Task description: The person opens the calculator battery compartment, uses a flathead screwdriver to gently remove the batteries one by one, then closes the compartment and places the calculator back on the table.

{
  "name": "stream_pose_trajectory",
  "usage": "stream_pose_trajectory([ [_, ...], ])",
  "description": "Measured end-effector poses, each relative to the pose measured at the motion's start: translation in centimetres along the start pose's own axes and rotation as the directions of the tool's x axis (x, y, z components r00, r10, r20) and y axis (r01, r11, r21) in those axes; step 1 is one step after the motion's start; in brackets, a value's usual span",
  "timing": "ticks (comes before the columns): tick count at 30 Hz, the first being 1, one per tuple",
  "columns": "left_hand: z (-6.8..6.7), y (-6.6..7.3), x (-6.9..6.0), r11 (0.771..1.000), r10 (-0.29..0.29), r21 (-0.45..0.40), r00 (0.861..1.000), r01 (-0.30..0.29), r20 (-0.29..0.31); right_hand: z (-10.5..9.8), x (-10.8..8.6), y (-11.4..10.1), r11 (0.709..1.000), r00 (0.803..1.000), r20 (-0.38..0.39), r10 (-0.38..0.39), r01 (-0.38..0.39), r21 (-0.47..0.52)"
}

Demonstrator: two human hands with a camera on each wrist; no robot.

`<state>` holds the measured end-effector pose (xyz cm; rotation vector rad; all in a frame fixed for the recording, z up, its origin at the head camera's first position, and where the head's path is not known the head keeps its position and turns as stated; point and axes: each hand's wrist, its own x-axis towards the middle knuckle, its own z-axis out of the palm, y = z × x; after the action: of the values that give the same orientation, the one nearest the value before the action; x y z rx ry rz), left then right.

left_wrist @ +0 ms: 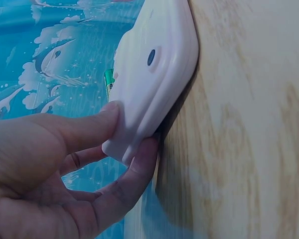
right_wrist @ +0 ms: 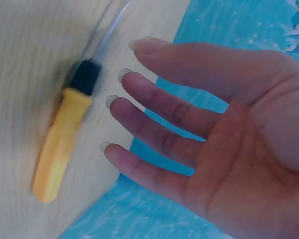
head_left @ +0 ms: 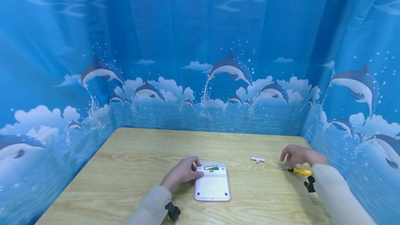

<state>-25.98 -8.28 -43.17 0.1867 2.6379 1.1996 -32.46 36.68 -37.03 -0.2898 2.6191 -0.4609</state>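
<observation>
My left hand pinches the upper left edge of a white device lying with its back up, thumb on top and fingers against its side. A green battery shows in the slot near the device's top. The left wrist view shows thumb and finger of that hand on the pale casing. Over a yellow screwdriver hovers my right hand, holding nothing. In the right wrist view that hand has its fingers loosely bent beside the screwdriver's handle, apart from it.
A small white cover piece lies on the wooden table between the device and the screwdriver. Blue curtains with dolphins surround the table's back and sides.
</observation>
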Motion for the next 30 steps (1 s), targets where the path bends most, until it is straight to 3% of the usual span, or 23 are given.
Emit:
stream_pose_trajectory([
  [13,-0.1,0.1,-0.1,1.0,0.0,-0.001,1.0,0.0,0.006,0.0,0.3,-4.7,0.984,0.984,-0.032,-0.174,0.173,-0.035],
  [30,0.0,0.2,0.1,1.0,-0.011,-0.01,1.0,0.011,0.004,0.9,0.4,-9.9,0.959,0.96,-0.06,-0.274,0.268,-0.096],
])
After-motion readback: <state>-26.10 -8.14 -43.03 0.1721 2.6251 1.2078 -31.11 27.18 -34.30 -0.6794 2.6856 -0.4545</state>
